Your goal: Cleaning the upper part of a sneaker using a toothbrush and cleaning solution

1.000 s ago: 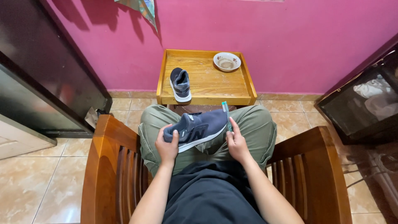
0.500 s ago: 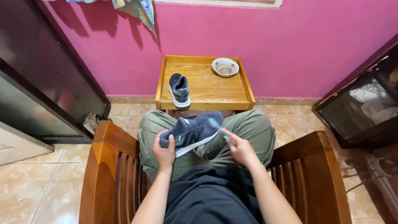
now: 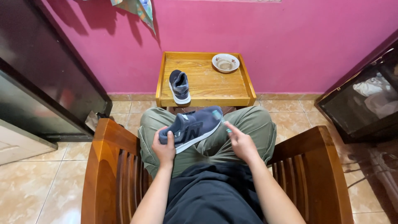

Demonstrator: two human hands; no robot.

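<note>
I sit in a wooden armchair (image 3: 108, 166) with a dark blue sneaker (image 3: 195, 126) held over my lap. My left hand (image 3: 164, 148) grips its heel end. My right hand (image 3: 241, 142) holds a teal toothbrush (image 3: 219, 118), its head against the toe of the shoe. The matching second sneaker (image 3: 180, 86) stands on a small wooden tray table (image 3: 215, 87) in front of my knees. A white patterned bowl (image 3: 225, 62) sits at the table's far right corner.
A pink wall (image 3: 257, 33) runs behind the table. A dark cabinet (image 3: 37, 70) stands at the left and a dark glass-fronted box (image 3: 365, 99) at the right. Beige floor tiles (image 3: 41, 186) surround the chair.
My right hand has swung the toothbrush from upright beside the shoe down onto its toe. The shoe has shifted slightly left and up in my left hand.
</note>
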